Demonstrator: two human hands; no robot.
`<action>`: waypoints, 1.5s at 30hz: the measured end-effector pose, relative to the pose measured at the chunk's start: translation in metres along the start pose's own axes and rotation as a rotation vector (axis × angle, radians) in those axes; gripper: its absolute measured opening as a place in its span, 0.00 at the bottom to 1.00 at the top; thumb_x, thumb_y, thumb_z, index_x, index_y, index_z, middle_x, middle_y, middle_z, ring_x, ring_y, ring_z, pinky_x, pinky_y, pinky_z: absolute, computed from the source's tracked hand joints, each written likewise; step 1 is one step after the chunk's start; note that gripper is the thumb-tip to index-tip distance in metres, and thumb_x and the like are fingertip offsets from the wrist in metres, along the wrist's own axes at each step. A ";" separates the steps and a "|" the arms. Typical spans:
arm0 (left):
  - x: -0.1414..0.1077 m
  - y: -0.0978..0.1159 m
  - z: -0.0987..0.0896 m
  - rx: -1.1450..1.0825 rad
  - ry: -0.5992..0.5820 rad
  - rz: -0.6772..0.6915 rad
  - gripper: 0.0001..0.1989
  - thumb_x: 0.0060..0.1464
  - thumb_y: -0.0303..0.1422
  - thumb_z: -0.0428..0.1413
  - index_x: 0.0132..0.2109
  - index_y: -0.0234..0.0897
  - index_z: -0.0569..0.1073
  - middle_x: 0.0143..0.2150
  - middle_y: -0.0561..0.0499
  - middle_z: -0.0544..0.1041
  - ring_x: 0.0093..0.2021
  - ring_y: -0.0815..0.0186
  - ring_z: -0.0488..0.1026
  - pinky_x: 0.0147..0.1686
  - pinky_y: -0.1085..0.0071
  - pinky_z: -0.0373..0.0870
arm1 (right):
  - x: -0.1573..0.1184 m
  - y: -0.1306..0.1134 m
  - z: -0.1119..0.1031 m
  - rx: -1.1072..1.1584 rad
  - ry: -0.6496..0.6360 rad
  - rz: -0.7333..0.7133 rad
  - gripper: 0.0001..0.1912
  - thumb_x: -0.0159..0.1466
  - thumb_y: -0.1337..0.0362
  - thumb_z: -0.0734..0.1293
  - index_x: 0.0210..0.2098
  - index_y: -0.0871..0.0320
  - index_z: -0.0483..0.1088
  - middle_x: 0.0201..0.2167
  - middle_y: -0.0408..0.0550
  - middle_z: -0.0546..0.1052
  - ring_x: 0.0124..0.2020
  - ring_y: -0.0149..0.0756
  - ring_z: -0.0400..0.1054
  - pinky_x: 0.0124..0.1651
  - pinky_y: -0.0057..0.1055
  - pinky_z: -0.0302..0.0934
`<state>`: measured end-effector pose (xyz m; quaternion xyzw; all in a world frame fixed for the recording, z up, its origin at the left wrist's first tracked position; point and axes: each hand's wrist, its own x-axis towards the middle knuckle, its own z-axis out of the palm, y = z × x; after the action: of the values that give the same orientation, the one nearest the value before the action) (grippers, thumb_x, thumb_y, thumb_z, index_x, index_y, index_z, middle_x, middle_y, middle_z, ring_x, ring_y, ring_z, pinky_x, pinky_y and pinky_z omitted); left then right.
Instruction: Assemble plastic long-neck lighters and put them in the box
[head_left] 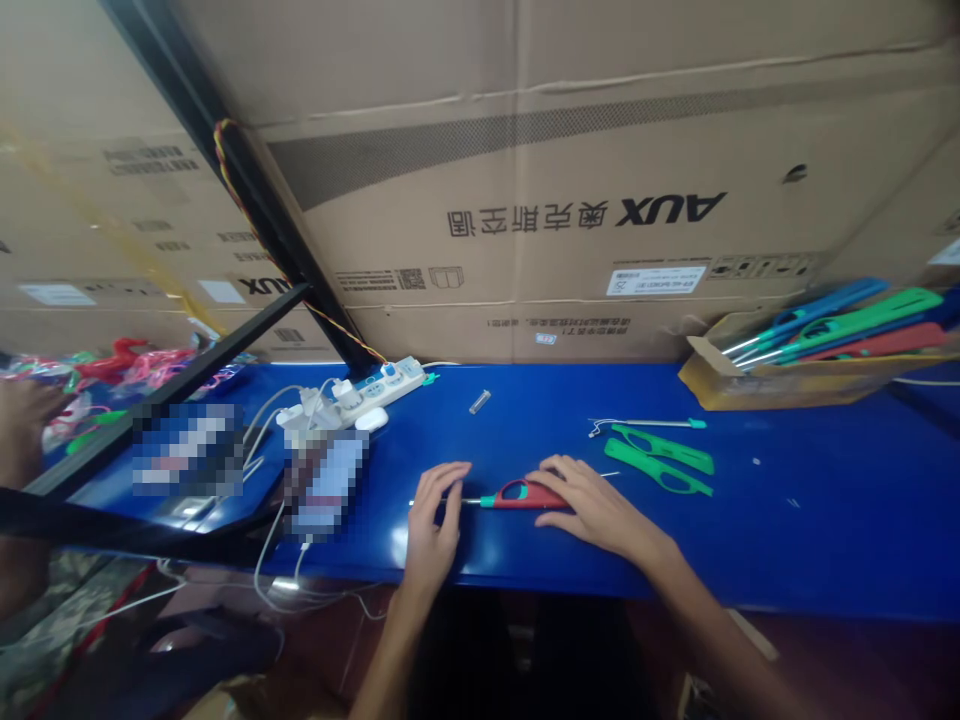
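A red lighter (pixel 531 496) with a teal collar and a thin metal tube lies level on the blue table, its tube pointing left. My right hand (pixel 581 500) is closed on the red handle, thumb below and fingers above. At the tube's end, my left hand (pixel 437 515) has its thumb and fingers apart on either side, with a gap between them. Right of my right hand lie two green handle shells (pixel 660 460). Just behind the shells is a thin metal rod with a teal end (pixel 660 423).
A carton (pixel 795 388) of blue, green and red lighters stands at the back right. A small clear part (pixel 480 402) lies behind my hands. To the left are a power strip (pixel 382 392), a phone (pixel 330 485), cables and a black frame. Another person's hand (pixel 26 430) shows far left.
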<state>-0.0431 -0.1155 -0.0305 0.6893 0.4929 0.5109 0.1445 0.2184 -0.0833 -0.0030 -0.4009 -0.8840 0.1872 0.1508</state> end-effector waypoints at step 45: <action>0.000 0.018 0.045 -0.162 -0.448 -0.200 0.14 0.69 0.38 0.49 0.52 0.41 0.76 0.50 0.46 0.80 0.53 0.59 0.76 0.57 0.60 0.70 | -0.010 -0.014 0.037 0.111 0.453 0.260 0.19 0.73 0.49 0.57 0.43 0.53 0.73 0.36 0.46 0.75 0.31 0.34 0.72 0.35 0.28 0.64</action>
<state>0.0041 -0.1107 -0.0375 0.7194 0.4716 0.3665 0.3547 0.2007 -0.1073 -0.0304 -0.5339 -0.7571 0.1590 0.3412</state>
